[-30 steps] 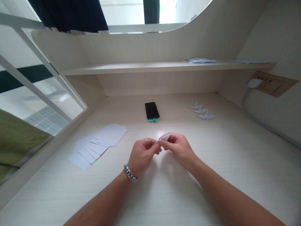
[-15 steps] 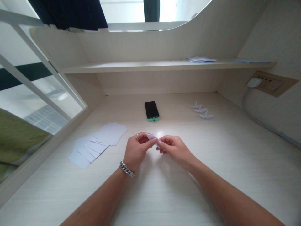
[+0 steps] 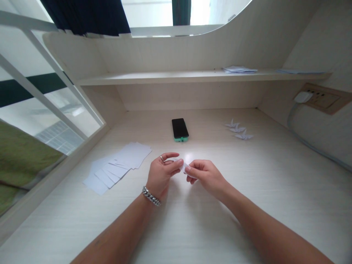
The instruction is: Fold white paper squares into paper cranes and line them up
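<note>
A small folded piece of white paper (image 3: 183, 165) sits between my two hands, just above the pale wooden desk (image 3: 247, 190). My left hand (image 3: 162, 174), with a ring and a metal chain bracelet, pinches its left end between thumb and fingers. Closed on the paper's right end are the thumb and forefinger of my right hand (image 3: 206, 176). Most of the paper is hidden by my fingers.
Several white paper sheets (image 3: 118, 165) lie fanned out to the left. A black phone in a green case (image 3: 180, 129) lies further back. Three folded paper pieces (image 3: 238, 130) rest at the back right. More papers (image 3: 239, 69) lie on the shelf; a plug and cable (image 3: 301, 98) are on the right wall.
The paper was turned and drawn in between the fingers; its tip no longer sticks up to the right. Both hands stayed close together above the desk, and the view shifted slightly.
</note>
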Action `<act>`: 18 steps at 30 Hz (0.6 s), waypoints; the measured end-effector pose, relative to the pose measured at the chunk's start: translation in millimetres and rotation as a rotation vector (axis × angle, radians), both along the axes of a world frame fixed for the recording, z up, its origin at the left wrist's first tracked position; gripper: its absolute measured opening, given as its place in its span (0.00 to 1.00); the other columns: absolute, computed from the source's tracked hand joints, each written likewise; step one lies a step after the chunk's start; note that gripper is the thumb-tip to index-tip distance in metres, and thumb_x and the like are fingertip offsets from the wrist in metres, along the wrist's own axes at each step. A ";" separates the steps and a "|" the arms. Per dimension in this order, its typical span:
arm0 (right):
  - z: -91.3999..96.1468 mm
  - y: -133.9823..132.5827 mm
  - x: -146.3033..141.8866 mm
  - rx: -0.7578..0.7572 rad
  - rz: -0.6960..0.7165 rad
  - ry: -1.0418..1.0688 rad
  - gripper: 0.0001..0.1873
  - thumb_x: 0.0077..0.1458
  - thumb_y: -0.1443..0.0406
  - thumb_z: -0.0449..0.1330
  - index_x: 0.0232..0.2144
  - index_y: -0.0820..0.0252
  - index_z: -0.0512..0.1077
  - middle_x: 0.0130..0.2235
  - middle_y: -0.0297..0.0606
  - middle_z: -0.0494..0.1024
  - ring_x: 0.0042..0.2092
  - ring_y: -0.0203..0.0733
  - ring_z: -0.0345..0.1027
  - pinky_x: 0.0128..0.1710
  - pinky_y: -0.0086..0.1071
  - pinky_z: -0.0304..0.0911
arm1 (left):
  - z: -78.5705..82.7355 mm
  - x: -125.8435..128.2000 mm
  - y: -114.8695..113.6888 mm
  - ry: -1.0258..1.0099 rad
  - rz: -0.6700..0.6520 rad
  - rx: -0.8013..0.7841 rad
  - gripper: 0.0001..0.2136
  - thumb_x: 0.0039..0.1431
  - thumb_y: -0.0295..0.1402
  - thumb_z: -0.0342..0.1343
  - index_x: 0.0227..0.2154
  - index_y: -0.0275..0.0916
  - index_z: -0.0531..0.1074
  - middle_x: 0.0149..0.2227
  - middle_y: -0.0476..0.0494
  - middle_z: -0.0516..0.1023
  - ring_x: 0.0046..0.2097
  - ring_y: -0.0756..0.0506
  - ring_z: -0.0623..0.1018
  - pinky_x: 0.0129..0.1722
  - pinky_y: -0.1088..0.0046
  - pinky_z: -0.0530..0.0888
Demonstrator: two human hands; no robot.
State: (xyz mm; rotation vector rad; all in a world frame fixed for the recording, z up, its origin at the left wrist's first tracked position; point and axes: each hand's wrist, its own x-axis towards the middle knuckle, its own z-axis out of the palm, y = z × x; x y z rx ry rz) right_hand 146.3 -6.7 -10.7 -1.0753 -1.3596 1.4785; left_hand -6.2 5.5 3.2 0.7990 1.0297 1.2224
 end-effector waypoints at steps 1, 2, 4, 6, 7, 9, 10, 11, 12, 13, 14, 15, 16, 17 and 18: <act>0.2 -0.1 -0.3 -0.015 -0.002 0.015 0.16 0.49 0.55 0.63 0.21 0.62 0.70 0.21 0.35 0.74 0.24 0.35 0.66 0.28 0.31 0.61 | 0.8 -0.3 0.4 0.003 -0.001 0.007 0.20 0.36 0.28 0.71 0.35 0.33 0.74 0.19 0.51 0.76 0.23 0.53 0.74 0.26 0.78 0.72; 0.4 -0.2 -0.6 -0.030 -0.004 0.030 0.16 0.49 0.55 0.63 0.21 0.62 0.71 0.21 0.35 0.73 0.24 0.35 0.66 0.28 0.31 0.60 | 1.3 -0.5 1.0 0.009 0.000 0.018 0.21 0.37 0.28 0.71 0.37 0.33 0.73 0.19 0.51 0.76 0.23 0.53 0.74 0.26 0.78 0.72; 0.6 -0.1 -1.0 -0.054 -0.007 0.051 0.15 0.48 0.56 0.64 0.21 0.62 0.71 0.21 0.35 0.73 0.24 0.35 0.65 0.27 0.31 0.60 | 1.4 -1.0 2.2 0.021 0.004 0.044 0.21 0.38 0.29 0.70 0.39 0.31 0.73 0.19 0.50 0.77 0.23 0.52 0.74 0.27 0.77 0.72; 1.0 0.0 -1.4 -0.067 -0.014 0.058 0.15 0.47 0.57 0.64 0.21 0.63 0.71 0.21 0.35 0.74 0.23 0.34 0.65 0.27 0.30 0.60 | 0.7 -1.1 3.3 0.021 0.010 0.063 0.21 0.39 0.29 0.69 0.39 0.31 0.73 0.20 0.49 0.77 0.24 0.52 0.75 0.27 0.77 0.73; 1.4 0.0 -1.6 -0.072 -0.015 0.063 0.14 0.47 0.57 0.64 0.21 0.63 0.71 0.21 0.35 0.74 0.23 0.34 0.65 0.27 0.30 0.60 | 0.4 -0.9 3.6 0.020 0.018 0.070 0.21 0.40 0.29 0.68 0.39 0.30 0.73 0.20 0.49 0.77 0.24 0.51 0.75 0.28 0.76 0.73; 2.6 -0.1 -2.1 -0.078 -0.017 0.071 0.14 0.46 0.57 0.64 0.21 0.63 0.71 0.20 0.35 0.73 0.23 0.34 0.65 0.26 0.30 0.59 | 0.0 -0.2 3.8 0.017 0.039 0.088 0.20 0.41 0.28 0.67 0.40 0.30 0.73 0.20 0.49 0.76 0.24 0.51 0.75 0.29 0.76 0.73; 3.3 -0.3 -2.3 -0.081 -0.017 0.075 0.14 0.46 0.57 0.64 0.21 0.63 0.71 0.20 0.34 0.73 0.23 0.34 0.65 0.26 0.30 0.59 | -0.1 0.1 3.9 0.015 0.050 0.101 0.20 0.42 0.28 0.67 0.41 0.30 0.73 0.19 0.49 0.76 0.24 0.51 0.75 0.29 0.75 0.73; 4.1 -0.5 -2.6 -0.083 -0.018 0.079 0.14 0.45 0.57 0.64 0.21 0.63 0.71 0.20 0.34 0.73 0.23 0.34 0.65 0.26 0.30 0.59 | 0.0 0.2 4.3 0.012 0.057 0.114 0.20 0.42 0.28 0.66 0.42 0.31 0.73 0.19 0.50 0.76 0.24 0.51 0.75 0.30 0.75 0.73; 4.8 -0.7 -2.6 -0.083 -0.020 0.083 0.14 0.45 0.57 0.64 0.21 0.63 0.71 0.21 0.34 0.73 0.23 0.34 0.65 0.26 0.30 0.60 | 0.1 -0.1 5.1 0.009 0.062 0.125 0.21 0.43 0.28 0.66 0.43 0.31 0.73 0.20 0.50 0.76 0.25 0.51 0.75 0.30 0.75 0.73; 5.3 -0.9 -2.5 -0.084 -0.023 0.085 0.14 0.45 0.57 0.65 0.21 0.63 0.71 0.21 0.34 0.73 0.23 0.34 0.65 0.27 0.29 0.60 | 0.2 -0.8 6.3 0.006 0.068 0.131 0.21 0.43 0.28 0.66 0.43 0.31 0.72 0.20 0.49 0.77 0.25 0.51 0.75 0.31 0.75 0.73; 5.6 -0.9 -2.2 -0.086 -0.026 0.088 0.14 0.45 0.57 0.65 0.21 0.63 0.72 0.21 0.34 0.73 0.23 0.34 0.65 0.27 0.29 0.60 | 0.2 -2.2 8.0 0.003 0.085 0.132 0.21 0.44 0.29 0.66 0.43 0.31 0.72 0.21 0.48 0.77 0.26 0.51 0.76 0.31 0.75 0.73; 5.7 -0.8 -1.6 -0.087 -0.033 0.092 0.14 0.45 0.57 0.65 0.22 0.63 0.72 0.21 0.35 0.74 0.23 0.34 0.65 0.27 0.29 0.60 | 0.1 -3.9 10.1 0.000 0.109 0.129 0.20 0.45 0.29 0.66 0.43 0.32 0.72 0.22 0.47 0.78 0.26 0.51 0.76 0.31 0.75 0.73; 5.6 -0.5 -0.8 -0.086 -0.045 0.096 0.15 0.45 0.56 0.65 0.22 0.63 0.72 0.21 0.35 0.74 0.24 0.34 0.65 0.27 0.30 0.61 | 0.0 -6.0 12.2 -0.003 0.145 0.121 0.20 0.46 0.30 0.65 0.43 0.32 0.71 0.24 0.46 0.79 0.28 0.50 0.77 0.32 0.76 0.73; 5.2 0.0 0.2 -0.080 -0.061 0.099 0.15 0.45 0.56 0.65 0.22 0.63 0.73 0.21 0.35 0.74 0.24 0.34 0.65 0.27 0.30 0.61 | -0.4 -8.0 14.1 -0.005 0.197 0.108 0.19 0.46 0.31 0.65 0.42 0.32 0.71 0.25 0.45 0.80 0.28 0.51 0.77 0.32 0.76 0.73; 4.6 0.5 1.1 -0.070 -0.082 0.100 0.15 0.45 0.56 0.66 0.23 0.63 0.73 0.21 0.35 0.75 0.24 0.34 0.66 0.28 0.30 0.62 | -0.8 -9.6 15.2 -0.002 0.227 0.090 0.18 0.46 0.32 0.65 0.42 0.34 0.71 0.26 0.45 0.80 0.28 0.51 0.77 0.33 0.76 0.73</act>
